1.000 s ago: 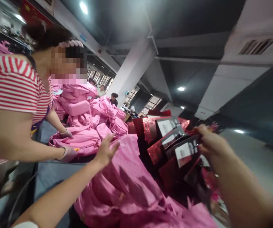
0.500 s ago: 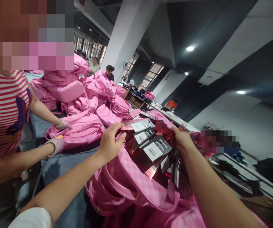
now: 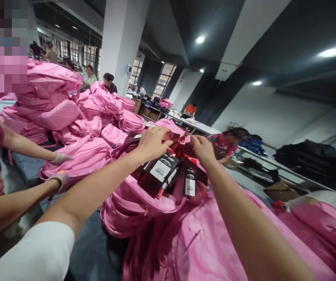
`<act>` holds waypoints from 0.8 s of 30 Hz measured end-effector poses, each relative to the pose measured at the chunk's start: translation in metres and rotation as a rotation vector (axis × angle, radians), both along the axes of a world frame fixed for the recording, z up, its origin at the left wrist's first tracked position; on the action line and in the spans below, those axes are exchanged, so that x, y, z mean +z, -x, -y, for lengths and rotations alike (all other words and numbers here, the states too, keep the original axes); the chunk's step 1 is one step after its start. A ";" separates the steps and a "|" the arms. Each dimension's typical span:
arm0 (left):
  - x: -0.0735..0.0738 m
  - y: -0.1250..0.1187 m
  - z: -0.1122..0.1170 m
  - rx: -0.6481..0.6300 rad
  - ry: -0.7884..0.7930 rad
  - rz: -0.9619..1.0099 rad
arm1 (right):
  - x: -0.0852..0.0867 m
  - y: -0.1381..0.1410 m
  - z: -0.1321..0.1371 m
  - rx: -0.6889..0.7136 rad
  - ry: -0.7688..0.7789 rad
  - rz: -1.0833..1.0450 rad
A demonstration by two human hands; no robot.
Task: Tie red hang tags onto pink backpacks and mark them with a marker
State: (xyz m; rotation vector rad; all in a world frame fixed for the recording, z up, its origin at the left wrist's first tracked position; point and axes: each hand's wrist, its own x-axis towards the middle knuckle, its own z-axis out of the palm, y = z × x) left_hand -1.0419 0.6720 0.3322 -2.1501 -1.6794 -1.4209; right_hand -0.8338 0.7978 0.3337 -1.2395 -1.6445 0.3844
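Note:
A bunch of black and red hang tags (image 3: 162, 171) with white barcode labels lies on top of a pink backpack (image 3: 127, 210). Thin red strings (image 3: 182, 141) gather at the upper end of the bunch. My left hand (image 3: 154, 143) is closed over the left side of the tags, fingers curled by the strings. On the other side, my right hand (image 3: 203, 149) pinches the bunch near the strings. What exactly lies between the fingertips is partly hidden.
Another pink backpack (image 3: 211, 238) lies close in front. At left, a co-worker's gloved hands (image 3: 61, 181) rest on a pink backpack (image 3: 80, 154). Behind it rises a pile of pink backpacks (image 3: 59, 113). Dark goods (image 3: 311, 160) lie on a table at right.
My view has turned to the right. My hands have come closer together over the tags; the left hand has moved onto them from their left edge, and the tags have shifted and bunched up.

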 end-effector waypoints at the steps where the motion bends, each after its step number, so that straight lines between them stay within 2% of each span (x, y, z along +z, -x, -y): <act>1: 0.000 -0.015 0.000 -0.023 0.056 -0.046 | -0.003 -0.003 0.007 0.011 0.045 -0.057; 3: -0.003 -0.037 -0.007 -0.031 0.138 -0.111 | -0.008 -0.009 0.021 0.033 0.109 -0.204; 5: -0.009 -0.047 -0.017 -0.014 0.167 -0.137 | -0.011 -0.019 0.033 0.051 0.083 -0.239; 8: -0.016 -0.050 -0.030 -0.019 0.199 -0.093 | -0.011 -0.033 0.045 0.087 0.010 -0.013; 10: -0.014 -0.050 -0.035 -0.044 0.234 -0.040 | -0.010 -0.034 0.051 0.117 0.017 0.152; 15: 0.004 -0.055 -0.044 -0.055 0.331 0.023 | -0.011 -0.006 0.056 0.060 0.173 0.380; 17: 0.009 -0.059 -0.051 -0.029 0.371 0.050 | -0.010 0.004 0.058 0.008 0.171 0.406; 20: 0.008 -0.063 -0.068 0.033 0.346 0.099 | 0.004 0.004 0.066 -0.071 0.145 0.427; 24: -0.002 -0.064 -0.092 0.120 0.284 0.194 | 0.034 -0.019 0.093 -0.189 0.194 0.540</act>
